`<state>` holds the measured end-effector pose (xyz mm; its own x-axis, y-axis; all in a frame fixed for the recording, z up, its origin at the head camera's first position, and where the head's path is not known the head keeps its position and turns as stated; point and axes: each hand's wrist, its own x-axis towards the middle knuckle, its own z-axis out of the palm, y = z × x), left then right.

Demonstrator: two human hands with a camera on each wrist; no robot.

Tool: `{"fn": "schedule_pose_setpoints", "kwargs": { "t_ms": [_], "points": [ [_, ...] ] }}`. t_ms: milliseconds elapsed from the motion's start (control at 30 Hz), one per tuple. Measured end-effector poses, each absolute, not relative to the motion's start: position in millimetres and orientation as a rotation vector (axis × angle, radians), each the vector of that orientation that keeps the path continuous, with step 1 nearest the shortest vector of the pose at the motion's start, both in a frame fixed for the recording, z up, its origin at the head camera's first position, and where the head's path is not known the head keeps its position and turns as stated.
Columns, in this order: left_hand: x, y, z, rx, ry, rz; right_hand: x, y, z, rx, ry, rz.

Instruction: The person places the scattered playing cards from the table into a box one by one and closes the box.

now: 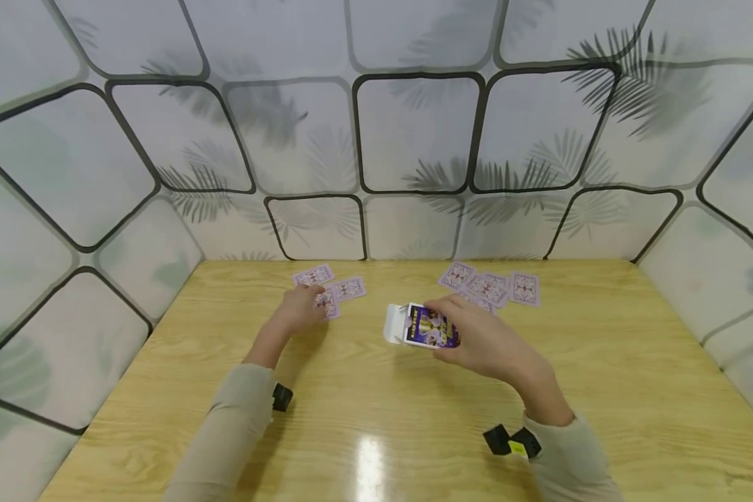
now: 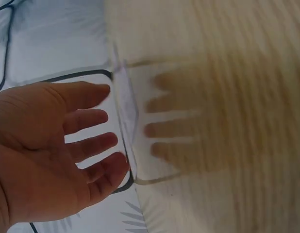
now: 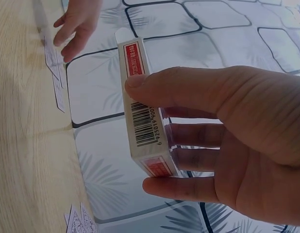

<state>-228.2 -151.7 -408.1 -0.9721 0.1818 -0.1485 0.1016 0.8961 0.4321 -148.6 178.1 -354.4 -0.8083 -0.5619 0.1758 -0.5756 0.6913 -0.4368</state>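
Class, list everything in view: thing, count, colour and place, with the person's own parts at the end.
Card box: one, purple front, white open flap, above the table
Left card group: three visible, pale lilac with reddish patterns, table's far left
Right card group: at least four, overlapping, same colours, table's far right
Table: one, light wood, beneath the cards
Patterned backdrop: pale with dark outlines and leaf prints, behind and beside the table
Black blocks: three visible, one beside the left sleeve, two beside the right sleeve
Sleeves: two, beige
Left hand: one, at the left cards
Right hand: one, gripping the box
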Motion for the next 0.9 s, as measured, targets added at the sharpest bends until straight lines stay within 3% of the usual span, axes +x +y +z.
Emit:
{"fn": "schedule_pose_setpoints", "kwargs": {
  "t_ms": [233,900],
  "points": [
    [-222.8,-150.8,-415.1,0.241,2.907,0.286,-147.5,176.7,-355.6,0.948,-2.900,0.769],
    [-214.0,-142.5,-406.5,0.189,2.705,0.504,-150.0,180.9,-355.8,0.941,-2.882,0.756]
  ]
}}
